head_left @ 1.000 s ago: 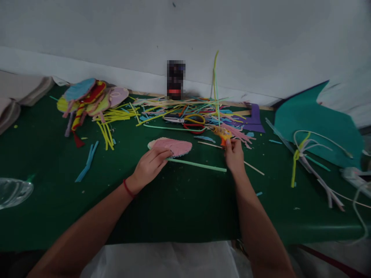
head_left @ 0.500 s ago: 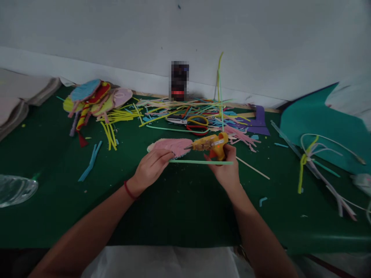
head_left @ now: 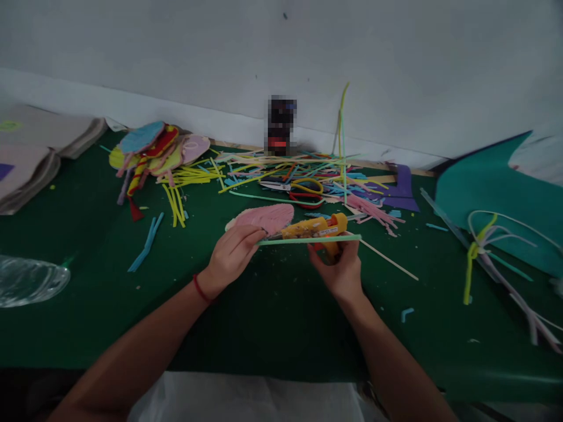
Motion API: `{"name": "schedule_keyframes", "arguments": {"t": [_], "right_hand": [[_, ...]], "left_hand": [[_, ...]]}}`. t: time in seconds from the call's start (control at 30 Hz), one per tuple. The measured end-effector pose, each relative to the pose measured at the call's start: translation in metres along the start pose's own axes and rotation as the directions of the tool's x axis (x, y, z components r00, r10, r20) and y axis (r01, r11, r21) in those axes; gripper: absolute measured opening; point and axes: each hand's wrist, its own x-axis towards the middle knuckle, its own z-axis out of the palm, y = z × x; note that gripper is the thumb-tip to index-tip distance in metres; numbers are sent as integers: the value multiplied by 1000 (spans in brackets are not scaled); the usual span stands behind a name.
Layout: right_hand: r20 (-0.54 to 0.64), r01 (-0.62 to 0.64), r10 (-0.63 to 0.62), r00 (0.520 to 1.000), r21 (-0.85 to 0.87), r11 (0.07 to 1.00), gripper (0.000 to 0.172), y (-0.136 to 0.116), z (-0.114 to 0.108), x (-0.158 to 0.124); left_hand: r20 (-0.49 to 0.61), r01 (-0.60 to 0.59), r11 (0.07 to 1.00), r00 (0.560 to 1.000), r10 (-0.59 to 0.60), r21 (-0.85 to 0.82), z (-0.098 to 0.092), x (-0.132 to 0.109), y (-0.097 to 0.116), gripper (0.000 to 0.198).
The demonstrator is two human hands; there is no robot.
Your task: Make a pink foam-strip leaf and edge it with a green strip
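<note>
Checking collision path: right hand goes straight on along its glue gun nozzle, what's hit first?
The glue gun nozzle likely meets the left hand first, its fingers holding the green strip by the pink foam piece; depth unclear.

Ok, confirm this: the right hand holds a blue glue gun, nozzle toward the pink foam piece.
Wrong colour: the head view shows the glue gun in the right hand is yellow-orange, not blue; its nozzle does point toward the pink foam piece.

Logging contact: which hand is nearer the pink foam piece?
Left. The left hand, pinching a green strip, touches the near edge of the pink foam piece; the right hand, rightward and apart, holds the glue gun.
</note>
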Motion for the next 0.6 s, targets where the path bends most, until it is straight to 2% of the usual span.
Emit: {"name": "schedule_keyframes", "arguments": {"t": [0.27,0.43,0.6], "right_hand": [[-23,15,-15,1000,4,1000,54,4,5,-3],[-30,23,-22,999,41,999,59,6,9,-6],[-16,-44,44,999,42,998,54,9,15,-9]], "left_hand": [[-29,-48,999,998,48,22,-2,2,0,33],[-57,17,1000,998,-18,-13,5,-5,-7,31],[-67,58,998,996,-60,-34,10,-8,-11,29]]}}
